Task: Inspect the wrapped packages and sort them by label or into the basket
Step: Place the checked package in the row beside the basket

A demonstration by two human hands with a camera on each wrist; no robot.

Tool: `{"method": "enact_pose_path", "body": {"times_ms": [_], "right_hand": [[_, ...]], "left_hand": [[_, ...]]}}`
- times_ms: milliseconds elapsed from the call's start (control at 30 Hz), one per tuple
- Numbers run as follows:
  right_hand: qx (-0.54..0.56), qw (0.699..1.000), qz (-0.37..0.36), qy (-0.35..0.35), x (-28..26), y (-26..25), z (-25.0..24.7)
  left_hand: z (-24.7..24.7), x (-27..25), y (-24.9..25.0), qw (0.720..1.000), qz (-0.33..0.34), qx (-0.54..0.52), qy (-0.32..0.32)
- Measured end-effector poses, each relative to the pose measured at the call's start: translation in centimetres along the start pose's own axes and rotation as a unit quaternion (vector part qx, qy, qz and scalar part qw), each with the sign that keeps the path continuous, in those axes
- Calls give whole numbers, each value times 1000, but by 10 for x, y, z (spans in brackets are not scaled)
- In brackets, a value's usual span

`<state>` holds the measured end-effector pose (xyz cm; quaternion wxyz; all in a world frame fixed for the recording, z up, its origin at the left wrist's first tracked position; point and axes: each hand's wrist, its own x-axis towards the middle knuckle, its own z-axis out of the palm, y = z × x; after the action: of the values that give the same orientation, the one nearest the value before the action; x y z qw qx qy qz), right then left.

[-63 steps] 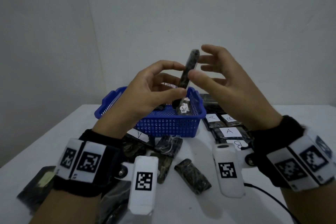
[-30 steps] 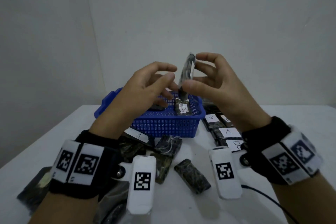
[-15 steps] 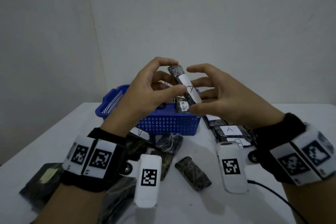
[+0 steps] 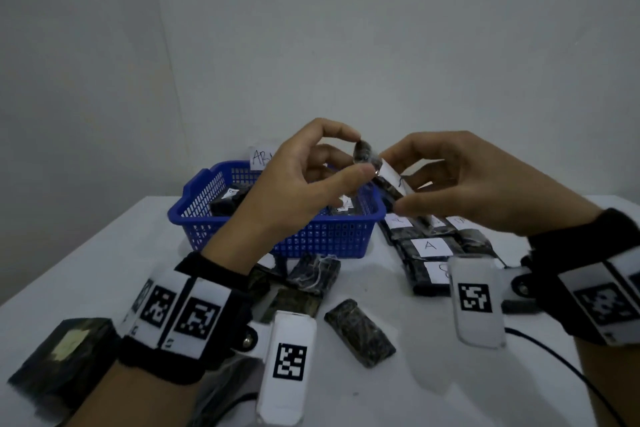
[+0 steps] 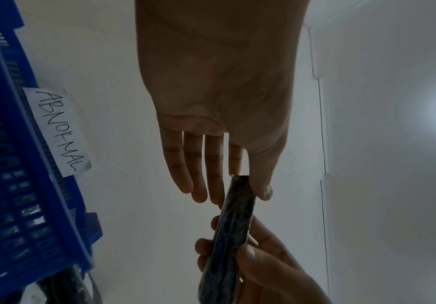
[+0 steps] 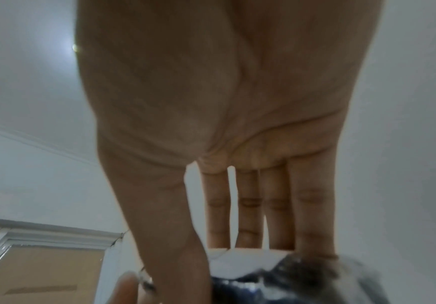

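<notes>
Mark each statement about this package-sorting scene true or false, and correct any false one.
1. Both hands hold one wrapped package above the table. True.
2. The blue basket carries a paper tag reading NORMAL. False: the tag reads ABNORMAL.
3. The basket is empty. False: wrapped packages lie inside it.
4. Packages labelled A lie on the table right of the basket. True.
5. The left hand rests flat on the table. False: it is raised, pinching the held package with the right hand.

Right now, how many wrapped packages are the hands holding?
1: a wrapped package with a white label, above the blue basket; the left hand pinches one end, the right hand grips the labelled end. Neither palm hides another.
</notes>
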<state>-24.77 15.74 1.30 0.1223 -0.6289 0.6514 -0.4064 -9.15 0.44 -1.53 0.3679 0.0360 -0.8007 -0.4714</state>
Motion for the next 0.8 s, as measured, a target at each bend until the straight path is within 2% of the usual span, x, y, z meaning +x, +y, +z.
{"method": "enact_pose_path", "body": {"times_ms": [100,233,400,567,633,800], "right_hand": [[-20,999,21,-20,-6,11,-10],[-124,989,61,-47,-25,36,-18],[-161,982,95,-30,-58,63,-25],[-198,972,110,-61,-69,86,-25],[-237,959,130,-87,-68,100,-22],[-316,925,148,-149,-60,125,-9]], "left_hand": [[13,-1,-7,999,-4,26,-35],[43,-5,-22,989,-48,47,-134],[81,-6,-33,982,-63,63,-169],[100,-1,-43,968,-83,125,-202],[103,1,-51,955,-113,180,-206],[105,1,-61,893,-222,279,-273]]}}
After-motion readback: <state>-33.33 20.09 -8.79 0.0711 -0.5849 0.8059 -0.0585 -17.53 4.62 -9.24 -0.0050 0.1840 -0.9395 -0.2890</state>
